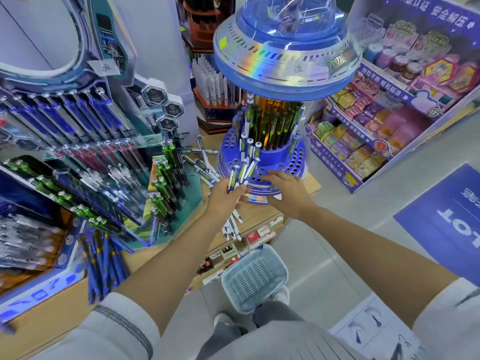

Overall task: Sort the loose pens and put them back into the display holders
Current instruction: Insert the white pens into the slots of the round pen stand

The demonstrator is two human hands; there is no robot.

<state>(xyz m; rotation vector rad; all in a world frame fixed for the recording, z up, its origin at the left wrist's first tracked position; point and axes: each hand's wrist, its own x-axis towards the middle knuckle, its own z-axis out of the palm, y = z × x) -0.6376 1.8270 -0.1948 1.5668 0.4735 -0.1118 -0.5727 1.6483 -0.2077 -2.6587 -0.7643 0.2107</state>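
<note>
My left hand [225, 197] grips a bunch of white-and-blue pens [242, 172], their caps pointing up toward the round blue display holder [291, 157]. The holder has tiers full of holes under a saucer-shaped top [285, 55]; dark green pens [275, 123] stand in its upper tier and a few white pens [249, 149] in a lower one. My right hand [288, 190] lies on the holder's lower tier with fingers stretched out, holding nothing. Loose white-and-blue pens [205, 162] lie on the counter left of the holder, and more [232, 227] under my left hand.
A tiered display [104, 157] of blue, red and green pens fills the left. Loose blue pens [104, 266] lie at its foot on the wooden counter [52, 313]. A light blue basket [255, 278] stands on the floor. A shelf of colourful boxes [384, 126] is on the right.
</note>
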